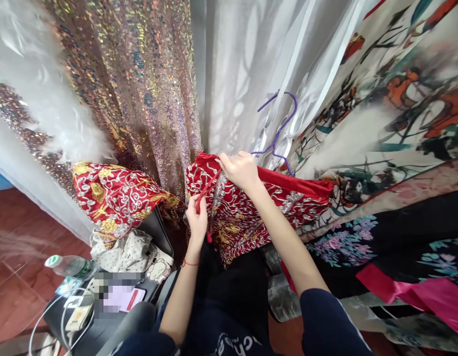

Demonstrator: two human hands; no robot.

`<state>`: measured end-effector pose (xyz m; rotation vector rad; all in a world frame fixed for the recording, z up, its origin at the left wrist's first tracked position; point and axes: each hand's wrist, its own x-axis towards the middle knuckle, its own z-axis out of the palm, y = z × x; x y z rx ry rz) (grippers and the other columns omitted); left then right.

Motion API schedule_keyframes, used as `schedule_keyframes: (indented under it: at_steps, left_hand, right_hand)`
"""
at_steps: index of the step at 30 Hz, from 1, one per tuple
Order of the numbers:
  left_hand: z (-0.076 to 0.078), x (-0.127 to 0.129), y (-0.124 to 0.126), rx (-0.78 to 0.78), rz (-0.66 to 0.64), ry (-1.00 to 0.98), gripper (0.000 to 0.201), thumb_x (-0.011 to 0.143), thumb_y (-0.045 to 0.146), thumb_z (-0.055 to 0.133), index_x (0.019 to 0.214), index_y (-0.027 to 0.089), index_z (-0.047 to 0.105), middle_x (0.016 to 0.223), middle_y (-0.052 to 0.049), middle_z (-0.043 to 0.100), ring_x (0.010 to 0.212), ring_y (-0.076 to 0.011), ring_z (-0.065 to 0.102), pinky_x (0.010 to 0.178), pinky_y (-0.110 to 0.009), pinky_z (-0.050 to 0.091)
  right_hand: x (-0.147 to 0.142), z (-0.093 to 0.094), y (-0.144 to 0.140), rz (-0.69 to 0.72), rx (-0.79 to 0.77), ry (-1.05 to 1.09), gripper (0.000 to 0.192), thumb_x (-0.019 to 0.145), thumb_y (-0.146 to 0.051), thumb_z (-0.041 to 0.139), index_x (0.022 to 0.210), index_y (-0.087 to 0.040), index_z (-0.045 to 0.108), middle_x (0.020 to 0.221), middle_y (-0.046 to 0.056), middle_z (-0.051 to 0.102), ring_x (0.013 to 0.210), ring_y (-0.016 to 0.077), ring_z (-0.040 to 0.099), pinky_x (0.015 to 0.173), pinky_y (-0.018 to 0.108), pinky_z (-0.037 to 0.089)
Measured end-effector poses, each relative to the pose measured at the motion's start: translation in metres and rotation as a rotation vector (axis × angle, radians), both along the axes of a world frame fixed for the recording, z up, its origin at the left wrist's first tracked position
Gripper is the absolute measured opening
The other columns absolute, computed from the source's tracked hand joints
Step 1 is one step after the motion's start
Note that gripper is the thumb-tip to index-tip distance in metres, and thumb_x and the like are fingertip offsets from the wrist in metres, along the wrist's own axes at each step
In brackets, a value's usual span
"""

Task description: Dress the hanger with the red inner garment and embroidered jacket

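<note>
A red garment (247, 207) with silver and gold embroidery hangs in front of me on a purple hanger (278, 129). My right hand (240, 169) pinches its top edge near the collar. My left hand (196, 219) is closed on a thin red cord (206, 190) that runs from the collar down to a small red tassel. A red thread bracelet circles my left wrist. A second bundle of the same red embroidered cloth (115, 195) lies to the left.
A sequined gold curtain (140, 84) and white sheer drapes (243, 74) hang behind. Painted floral fabrics (392, 123) spread on the right. A chair at lower left holds spotted cloth (130, 252), a water bottle (69, 266), a charger with cables (77, 316).
</note>
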<state>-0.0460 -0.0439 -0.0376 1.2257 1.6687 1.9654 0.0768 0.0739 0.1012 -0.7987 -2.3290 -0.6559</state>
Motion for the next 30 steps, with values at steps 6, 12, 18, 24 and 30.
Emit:
schedule_keyframes:
  at_steps: [6, 12, 18, 24, 30]
  left_hand:
    - [0.0, 0.037, -0.032, -0.11, -0.326, 0.226, 0.033, 0.102, 0.037, 0.037, 0.083, 0.024, 0.06, 0.058, 0.003, 0.048, 0.048, -0.0133, 0.042, 0.054, -0.029, 0.035]
    - [-0.037, 0.058, -0.016, -0.296, -0.532, 0.558, 0.028, 0.1, 0.029, 0.042, 0.09, 0.024, 0.068, 0.097, -0.008, 0.07, 0.093, -0.0233, 0.066, 0.087, -0.037, 0.05]
    - [-0.051, 0.015, -0.004, -0.38, -0.163, 0.252, 0.016, 0.094, 0.024, 0.05, 0.093, 0.022, 0.065, 0.097, -0.006, 0.073, 0.086, -0.0189, 0.069, 0.082, -0.031, 0.052]
    - [-0.051, -0.004, 0.012, -0.385, -0.032, 0.06, 0.01, 0.083, 0.03, 0.068, 0.088, 0.021, 0.068, 0.089, -0.005, 0.075, 0.079, -0.0187, 0.07, 0.078, -0.03, 0.052]
    - [-0.058, 0.002, 0.033, -0.324, -0.051, -0.082, 0.016, 0.08, 0.035, 0.068, 0.084, 0.02, 0.067, 0.089, -0.006, 0.073, 0.086, -0.0183, 0.068, 0.09, -0.032, 0.051]
  right_hand:
    - [-0.003, -0.001, 0.0, -0.016, 0.033, 0.006, 0.054, 0.109, -0.034, 0.02, 0.083, -0.015, 0.064, 0.058, 0.005, 0.065, 0.053, 0.0153, 0.049, 0.064, 0.033, 0.026]
    - [0.0, 0.002, -0.01, -0.029, -0.065, -0.002, 0.05, 0.108, -0.035, 0.023, 0.083, -0.016, 0.062, 0.06, 0.004, 0.064, 0.056, 0.0146, 0.05, 0.068, 0.032, 0.028]
    - [0.002, 0.004, -0.012, -0.024, -0.089, -0.023, 0.05, 0.109, -0.035, 0.022, 0.085, -0.017, 0.063, 0.062, 0.003, 0.064, 0.059, 0.0148, 0.051, 0.069, 0.032, 0.027]
    - [0.0, 0.004, -0.01, -0.004, -0.06, -0.009, 0.052, 0.109, -0.034, 0.021, 0.086, -0.016, 0.065, 0.063, 0.005, 0.067, 0.057, 0.0154, 0.051, 0.068, 0.033, 0.027]
    - [0.001, 0.004, -0.012, -0.023, -0.066, -0.04, 0.053, 0.109, -0.033, 0.02, 0.088, -0.016, 0.065, 0.066, 0.005, 0.068, 0.06, 0.0156, 0.054, 0.068, 0.033, 0.026]
